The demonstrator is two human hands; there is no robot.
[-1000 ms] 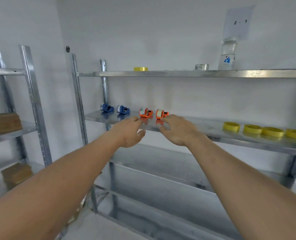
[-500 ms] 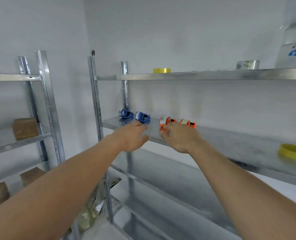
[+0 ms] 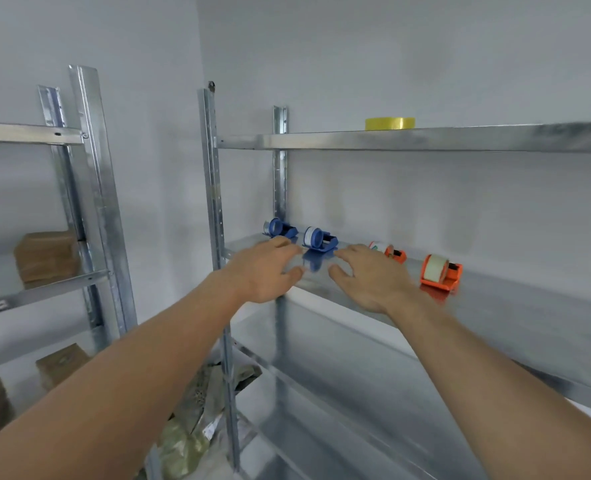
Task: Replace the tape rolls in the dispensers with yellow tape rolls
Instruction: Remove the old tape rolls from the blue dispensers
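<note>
Dispensers stand in a row on the middle shelf of a metal rack: two blue ones toward the rack's left post and two orange ones farther right along the same shelf. The far blue dispenser, nearest the post, is partly hidden behind the fingers of the left hand, so only its wheel and part of its base show. The near blue dispenser sits between the two hands and carries a pale roll; its label is too small to read. The first orange dispenser is mostly covered by the right hand, leaving a pale edge of its roll and its orange nose. The second orange dispenser, right of that hand, is in full view with a whitish roll. Both hands hover over the shelf's front part with fingers spread and relaxed, holding nothing; whether the fingertips touch the metal cannot be told. A yellow tape roll lies on the top shelf, above the orange dispensers, its lower edge cut off by the shelf lip. Brown boxes on a second rack left of the post are blurred.
</note>
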